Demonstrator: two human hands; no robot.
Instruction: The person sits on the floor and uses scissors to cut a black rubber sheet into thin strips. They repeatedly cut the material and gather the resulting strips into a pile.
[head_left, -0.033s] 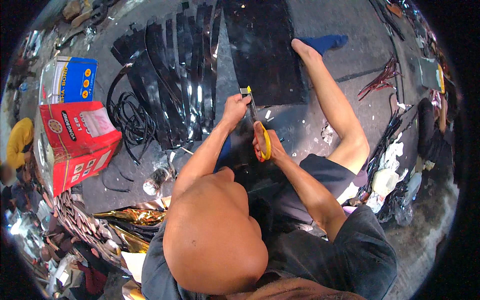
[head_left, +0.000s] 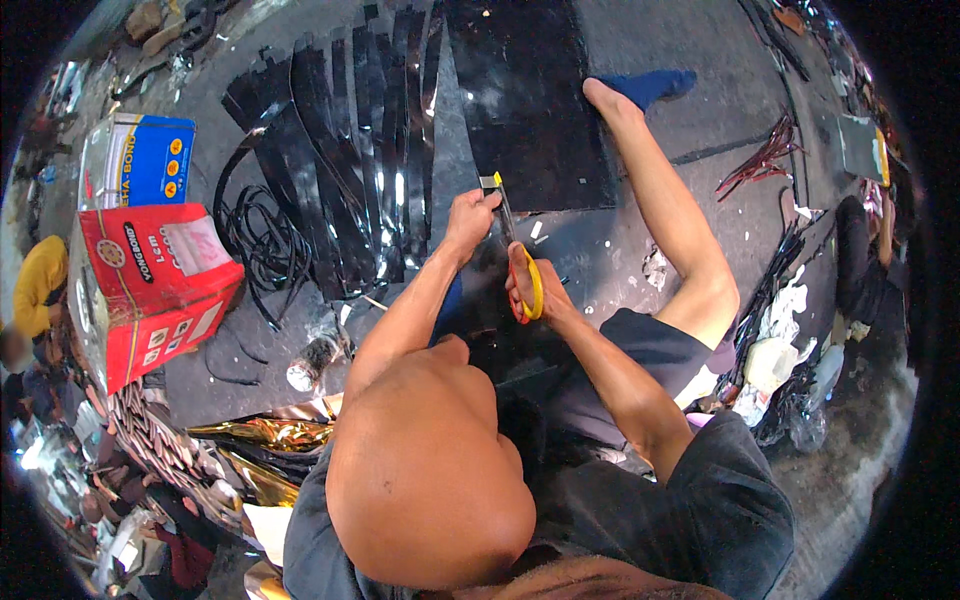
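Observation:
My right hand point(head_left: 530, 285) is closed round the handles of a pair of scissors point(head_left: 537, 288) with yellow and red grips. The blades point away from me, toward my left hand point(head_left: 470, 222). Its fingers pinch a small grey-black piece point(head_left: 488, 183) with a yellow edge, beside the blade tips; exactly what the piece is cannot be made out. Just beyond lies a large black sheet point(head_left: 530, 115), flat on the dark ground. To its left, long glossy black strips point(head_left: 350, 160) are spread side by side.
A red carton point(head_left: 150, 285) and a blue-and-white carton point(head_left: 155, 160) stand at the left. Near them lie a coil of black cord point(head_left: 265, 240) and a clear jar point(head_left: 312, 365). My bare leg point(head_left: 680, 200) stretches out on the right, by a reddish strip bundle point(head_left: 757, 160).

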